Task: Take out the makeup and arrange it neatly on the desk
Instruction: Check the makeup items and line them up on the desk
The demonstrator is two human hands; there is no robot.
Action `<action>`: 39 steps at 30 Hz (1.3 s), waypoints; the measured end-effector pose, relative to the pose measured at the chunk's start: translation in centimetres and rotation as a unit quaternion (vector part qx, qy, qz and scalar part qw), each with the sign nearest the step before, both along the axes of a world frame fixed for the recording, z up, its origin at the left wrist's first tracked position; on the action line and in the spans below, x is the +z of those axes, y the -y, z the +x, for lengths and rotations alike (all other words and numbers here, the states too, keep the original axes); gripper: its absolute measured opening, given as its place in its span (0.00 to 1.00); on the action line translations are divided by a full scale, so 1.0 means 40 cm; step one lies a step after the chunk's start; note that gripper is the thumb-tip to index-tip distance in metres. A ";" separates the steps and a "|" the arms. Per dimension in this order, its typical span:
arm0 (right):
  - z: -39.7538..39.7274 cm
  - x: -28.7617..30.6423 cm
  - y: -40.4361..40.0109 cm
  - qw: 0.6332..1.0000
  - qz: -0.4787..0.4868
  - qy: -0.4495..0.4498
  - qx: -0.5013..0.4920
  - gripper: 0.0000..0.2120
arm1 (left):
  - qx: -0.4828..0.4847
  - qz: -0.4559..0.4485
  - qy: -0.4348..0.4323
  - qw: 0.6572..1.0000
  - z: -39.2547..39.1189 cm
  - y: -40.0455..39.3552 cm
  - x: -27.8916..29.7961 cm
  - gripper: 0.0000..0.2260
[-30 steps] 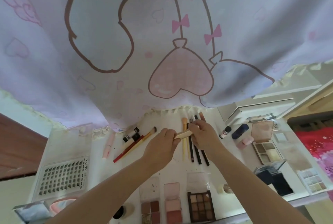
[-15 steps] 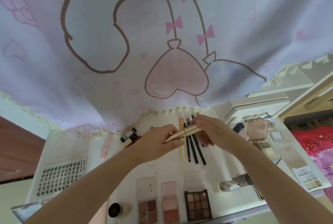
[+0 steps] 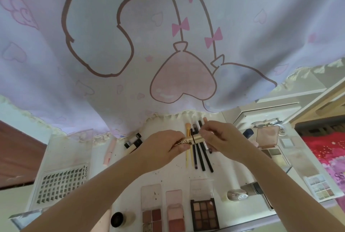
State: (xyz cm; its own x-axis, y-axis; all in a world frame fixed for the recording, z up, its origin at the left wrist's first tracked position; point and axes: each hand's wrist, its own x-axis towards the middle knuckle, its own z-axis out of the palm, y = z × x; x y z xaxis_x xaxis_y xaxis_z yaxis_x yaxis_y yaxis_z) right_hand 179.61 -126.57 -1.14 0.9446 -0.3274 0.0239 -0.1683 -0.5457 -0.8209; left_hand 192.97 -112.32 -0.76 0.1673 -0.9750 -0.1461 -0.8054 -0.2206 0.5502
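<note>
Both hands hold a slim gold makeup tube [image 3: 194,139] above the middle of the white desk [image 3: 168,177]. My left hand [image 3: 164,149] grips its left end. My right hand [image 3: 218,138] pinches its right end. Under the tube lies a row of black pencils and pale brushes [image 3: 199,157], side by side. Along the near edge sit three open palettes: a reddish one [image 3: 152,216], a pink blush one [image 3: 175,215] and a brown eyeshadow one [image 3: 204,213].
A lash tray [image 3: 61,185] lies at the left. A pink tube [image 3: 110,150] and black-capped tubes [image 3: 133,143] lie left of centre. A small black jar [image 3: 117,219], a compact [image 3: 238,195] and more palettes [image 3: 268,142] sit around. A pink curtain [image 3: 168,45] hangs over the desk's back.
Both hands stay on the gold tube, which has turned closer to level, while the view has shifted slightly to the right.
</note>
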 end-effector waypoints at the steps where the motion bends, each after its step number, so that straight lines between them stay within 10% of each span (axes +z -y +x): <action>1: -0.003 -0.001 0.000 0.999 0.015 0.038 0.002 0.05 | 0.006 -0.003 -0.014 1.000 0.001 -0.001 -0.002 0.11; 39: 0.031 -0.088 0.021 0.968 0.218 -0.124 -0.021 0.08 | 0.094 0.085 -0.112 0.986 0.002 0.003 -0.103 0.12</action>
